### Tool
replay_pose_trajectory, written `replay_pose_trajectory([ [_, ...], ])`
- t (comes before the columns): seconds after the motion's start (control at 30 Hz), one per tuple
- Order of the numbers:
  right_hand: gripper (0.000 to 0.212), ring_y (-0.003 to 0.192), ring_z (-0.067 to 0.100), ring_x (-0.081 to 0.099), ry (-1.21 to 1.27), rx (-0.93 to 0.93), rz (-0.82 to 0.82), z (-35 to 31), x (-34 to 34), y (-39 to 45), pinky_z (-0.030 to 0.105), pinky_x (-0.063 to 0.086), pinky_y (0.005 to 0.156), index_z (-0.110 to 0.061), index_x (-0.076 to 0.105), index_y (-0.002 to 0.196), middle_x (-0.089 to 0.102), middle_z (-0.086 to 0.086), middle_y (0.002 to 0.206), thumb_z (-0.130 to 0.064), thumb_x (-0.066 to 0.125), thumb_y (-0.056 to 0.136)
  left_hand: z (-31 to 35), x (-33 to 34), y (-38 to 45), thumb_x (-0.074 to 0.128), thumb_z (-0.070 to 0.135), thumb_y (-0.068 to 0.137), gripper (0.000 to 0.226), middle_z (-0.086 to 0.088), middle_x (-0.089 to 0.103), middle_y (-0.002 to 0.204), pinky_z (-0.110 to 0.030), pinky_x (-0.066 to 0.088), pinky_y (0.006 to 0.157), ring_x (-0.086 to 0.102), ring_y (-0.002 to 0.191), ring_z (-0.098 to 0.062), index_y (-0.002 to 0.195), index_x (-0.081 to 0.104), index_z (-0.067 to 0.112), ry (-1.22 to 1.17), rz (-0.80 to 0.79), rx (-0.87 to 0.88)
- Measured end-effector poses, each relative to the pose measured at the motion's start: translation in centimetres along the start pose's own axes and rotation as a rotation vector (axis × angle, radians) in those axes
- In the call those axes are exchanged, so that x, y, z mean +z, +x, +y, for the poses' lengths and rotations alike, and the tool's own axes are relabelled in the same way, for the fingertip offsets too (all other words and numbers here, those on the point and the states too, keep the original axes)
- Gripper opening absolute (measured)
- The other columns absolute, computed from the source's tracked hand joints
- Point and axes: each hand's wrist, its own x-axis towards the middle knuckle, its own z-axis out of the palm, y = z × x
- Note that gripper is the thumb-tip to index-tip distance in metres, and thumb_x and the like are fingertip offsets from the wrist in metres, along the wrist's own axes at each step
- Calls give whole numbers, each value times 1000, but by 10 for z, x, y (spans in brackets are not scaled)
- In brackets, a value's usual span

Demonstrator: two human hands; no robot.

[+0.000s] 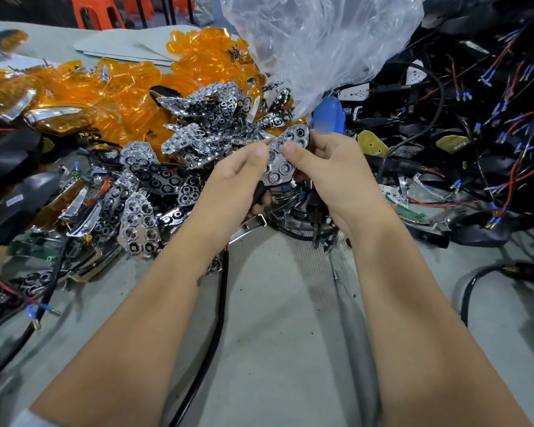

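A chrome reflector plate [280, 163] with hexagonal cups is held up over the table's middle. My left hand [233, 186] pinches its left edge between thumb and fingers. My right hand [330, 177] grips its right side, thumb pressed on the front face. The plate's lower part is hidden behind my fingers. Just beyond it lies a heap of several similar chrome reflectors [204, 131].
Orange lens covers [105, 90] are piled at the back left. A clear plastic bag [315, 44] stands behind the hands, a blue object [329, 117] at its foot. Tangled black wire harnesses [475, 124] fill the right. A black cable [216, 328] crosses the grey tabletop [278, 334].
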Motion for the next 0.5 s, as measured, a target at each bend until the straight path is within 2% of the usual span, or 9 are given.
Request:
replay_pose_trajectory([
  [0.07, 10, 84, 22, 61, 10, 2, -33, 0, 0, 0, 40, 51, 78, -19, 73, 99, 73, 15, 101, -24, 67, 93, 2, 0, 0, 49, 40, 103, 21, 16, 73, 84, -18, 44, 45, 60, 54, -8, 108, 69, 43, -41, 54, -21],
  [0.13, 10, 83, 15, 62, 33, -5, -58, 0, 1, -1, 29, 50, 70, -22, 73, 101, 74, 10, 102, -20, 66, 94, 5, -1, -1, 54, 34, 102, 19, 13, 76, 93, -18, 44, 44, 60, 51, -9, 106, 72, 41, -82, 88, -32],
  [0.23, 11, 84, 18, 63, 65, -1, -63, 0, 3, -2, 29, 50, 70, -19, 73, 102, 74, 11, 103, -19, 66, 94, 5, -1, -2, 57, 29, 101, 19, -2, 67, 75, -17, 43, 43, 58, 48, -10, 103, 74, 37, -101, 134, -25],
  [0.37, 28, 78, 23, 59, 79, 20, -53, 1, 7, -1, 34, 48, 69, -8, 72, 103, 70, 19, 98, -32, 66, 90, 8, -1, -3, 55, 25, 102, 23, 12, 57, 50, -15, 40, 40, 55, 44, -7, 94, 73, 38, -99, 162, 11],
  [0.43, 44, 68, 20, 51, 97, 46, -44, 0, 10, -1, 33, 42, 63, 0, 67, 99, 62, 16, 81, -42, 61, 91, 9, -1, -3, 54, 25, 102, 23, 13, 54, 49, -15, 40, 41, 55, 44, -7, 96, 72, 39, -75, 172, 24],
  [0.5, 41, 56, 14, 46, 151, 93, -23, -1, 12, 0, 26, 39, 54, -12, 70, 84, 55, 7, 70, -50, 57, 92, 9, -1, -4, 54, 27, 102, 23, 13, 49, 49, -16, 41, 42, 54, 45, -8, 98, 71, 41, -46, 183, 40],
])
